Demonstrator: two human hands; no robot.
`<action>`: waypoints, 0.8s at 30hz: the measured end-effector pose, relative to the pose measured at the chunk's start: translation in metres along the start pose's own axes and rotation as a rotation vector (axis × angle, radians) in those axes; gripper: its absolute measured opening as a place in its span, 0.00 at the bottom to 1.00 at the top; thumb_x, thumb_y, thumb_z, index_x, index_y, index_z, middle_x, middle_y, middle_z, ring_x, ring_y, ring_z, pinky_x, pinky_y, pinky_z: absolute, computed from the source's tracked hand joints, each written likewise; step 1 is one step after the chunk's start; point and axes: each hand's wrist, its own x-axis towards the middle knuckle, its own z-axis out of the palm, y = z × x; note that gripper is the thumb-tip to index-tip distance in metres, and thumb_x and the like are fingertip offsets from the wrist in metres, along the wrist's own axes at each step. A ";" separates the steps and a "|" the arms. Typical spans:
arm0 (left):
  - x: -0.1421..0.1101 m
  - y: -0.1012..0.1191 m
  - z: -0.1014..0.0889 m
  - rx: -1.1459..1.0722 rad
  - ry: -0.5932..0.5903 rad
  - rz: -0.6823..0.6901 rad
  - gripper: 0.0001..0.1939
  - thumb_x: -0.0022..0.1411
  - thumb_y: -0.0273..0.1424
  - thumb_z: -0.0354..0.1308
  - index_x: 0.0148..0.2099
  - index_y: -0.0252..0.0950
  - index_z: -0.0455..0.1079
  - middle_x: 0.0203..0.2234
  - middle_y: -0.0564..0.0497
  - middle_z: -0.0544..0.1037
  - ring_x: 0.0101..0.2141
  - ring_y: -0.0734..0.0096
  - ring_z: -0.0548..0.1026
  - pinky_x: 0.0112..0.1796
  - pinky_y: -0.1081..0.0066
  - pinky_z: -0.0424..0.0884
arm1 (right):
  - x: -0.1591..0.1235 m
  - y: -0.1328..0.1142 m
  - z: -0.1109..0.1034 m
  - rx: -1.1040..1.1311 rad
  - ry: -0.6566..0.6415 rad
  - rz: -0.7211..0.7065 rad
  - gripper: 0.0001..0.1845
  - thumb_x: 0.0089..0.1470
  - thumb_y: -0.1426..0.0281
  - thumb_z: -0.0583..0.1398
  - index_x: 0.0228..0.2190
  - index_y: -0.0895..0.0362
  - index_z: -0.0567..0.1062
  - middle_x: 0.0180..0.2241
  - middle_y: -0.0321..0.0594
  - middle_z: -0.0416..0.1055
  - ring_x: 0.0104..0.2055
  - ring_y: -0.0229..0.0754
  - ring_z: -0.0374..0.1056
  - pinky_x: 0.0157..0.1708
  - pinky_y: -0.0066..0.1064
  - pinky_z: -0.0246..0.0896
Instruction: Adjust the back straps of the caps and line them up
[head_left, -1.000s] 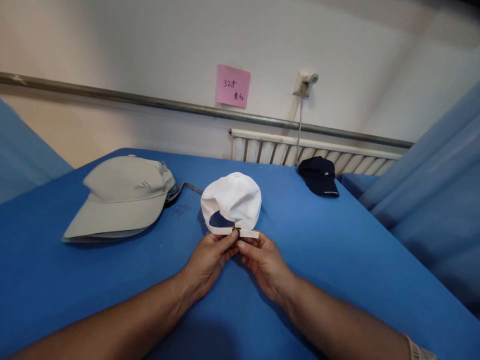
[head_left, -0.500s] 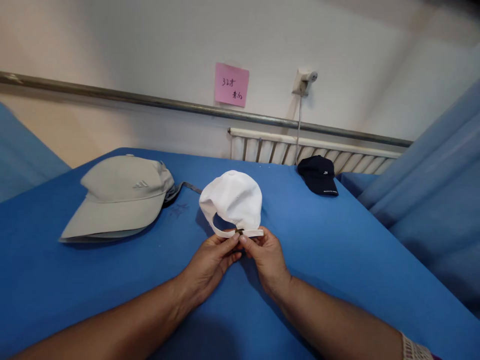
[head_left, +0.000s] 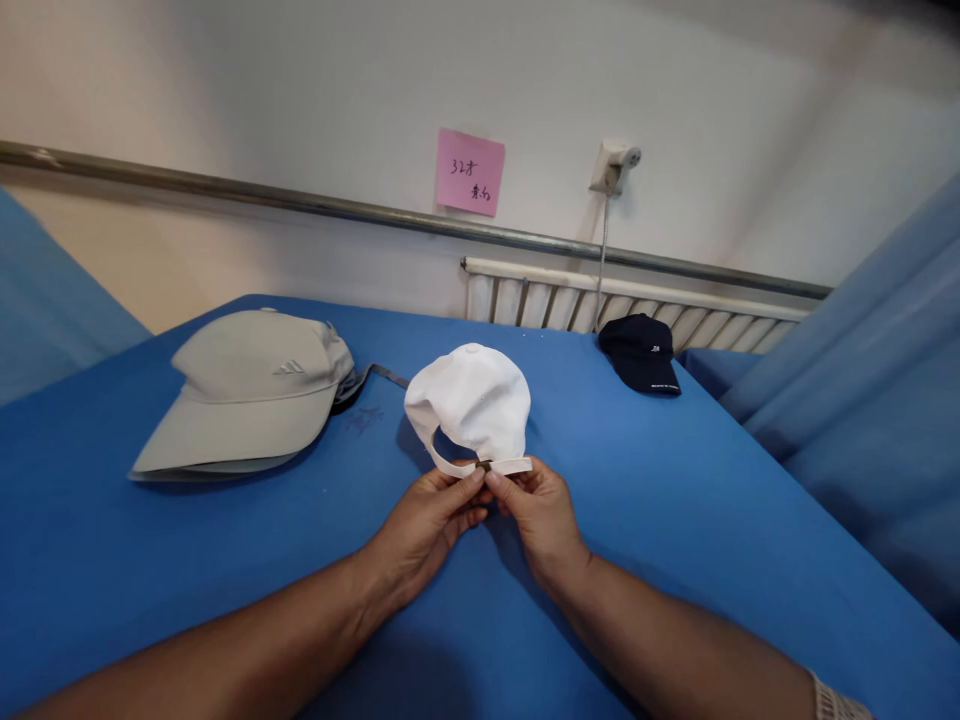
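Note:
A white baseball cap [head_left: 476, 395] stands in the middle of the blue surface, its back opening and strap facing me. Its adjustment strap [head_left: 456, 468] runs through a dark metal buckle [head_left: 484, 466]. My left hand [head_left: 431, 515] pinches the strap just left of the buckle, thumb on top. From the other side, my right hand [head_left: 541, 510] grips the strap at the buckle, with the strap's end lying over its fingers. Both thumbs nearly meet below the buckle. The fingertips under the strap are partly hidden.
A large light-grey cap [head_left: 251, 385] with a dark strap [head_left: 386, 374] lies at left. A small navy cap [head_left: 641, 352] sits at the back right. Behind the blue table [head_left: 660, 520] are a radiator [head_left: 540, 302], a metal rail [head_left: 337, 206] and a blue curtain [head_left: 877, 380].
The whole scene has shifted slightly to the right in view. Both hands keep their pinch on the strap at the buckle, and the caps stay in place.

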 end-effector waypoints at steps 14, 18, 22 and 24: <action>0.001 -0.001 0.000 0.022 0.025 0.012 0.16 0.49 0.32 0.72 0.39 0.33 0.75 0.29 0.51 0.77 0.30 0.76 0.73 0.32 0.76 0.69 | -0.001 0.002 -0.003 0.017 0.007 -0.002 0.14 0.37 0.64 0.73 0.25 0.58 0.76 0.21 0.33 0.71 0.21 0.33 0.63 0.22 0.27 0.58; 0.001 0.000 0.001 0.034 0.026 0.019 0.16 0.48 0.32 0.72 0.39 0.33 0.74 0.28 0.51 0.77 0.30 0.76 0.73 0.32 0.77 0.69 | -0.001 0.002 -0.003 0.021 0.005 0.009 0.15 0.37 0.64 0.73 0.26 0.58 0.76 0.22 0.34 0.72 0.22 0.33 0.62 0.23 0.27 0.57; -0.002 0.002 0.002 0.154 -0.011 0.025 0.16 0.52 0.39 0.68 0.36 0.32 0.73 0.26 0.52 0.76 0.24 0.79 0.71 0.24 0.78 0.66 | 0.001 0.004 -0.005 0.030 0.008 -0.003 0.15 0.39 0.64 0.72 0.26 0.58 0.76 0.22 0.33 0.71 0.22 0.32 0.61 0.24 0.27 0.56; -0.006 0.004 0.001 0.305 -0.022 0.052 0.18 0.58 0.44 0.62 0.31 0.32 0.71 0.22 0.53 0.75 0.17 0.82 0.65 0.18 0.78 0.59 | 0.002 0.005 -0.007 0.040 0.013 -0.005 0.14 0.40 0.64 0.72 0.25 0.58 0.76 0.21 0.31 0.69 0.22 0.31 0.60 0.24 0.26 0.55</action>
